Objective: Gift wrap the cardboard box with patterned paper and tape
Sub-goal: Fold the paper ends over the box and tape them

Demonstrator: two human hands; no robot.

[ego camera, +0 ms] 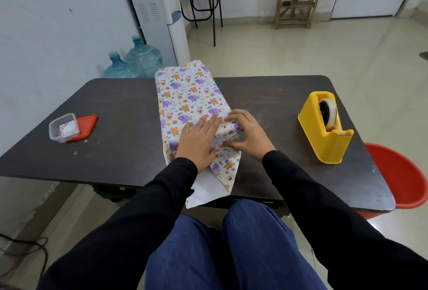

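Observation:
The box lies lengthwise in the middle of the dark table [120, 132], fully covered by patterned paper [185, 95] printed with elephants, bears and rainbows; no cardboard shows. My left hand [199, 141] presses flat with straight fingers on the paper at the box's near end. My right hand [245, 132] is beside it, fingers curled over the near right corner and thumb pinching a fold of paper against the end face. Loose paper hangs off the table's near edge, its white underside [203, 190] showing.
A yellow tape dispenser [326, 127] with a clear tape roll stands at the right. At the left sits a small clear plastic tub [63, 127] on a red lid. A red stool [403, 178] is beside the table's right end. Water bottles [134, 63] stand beyond the table.

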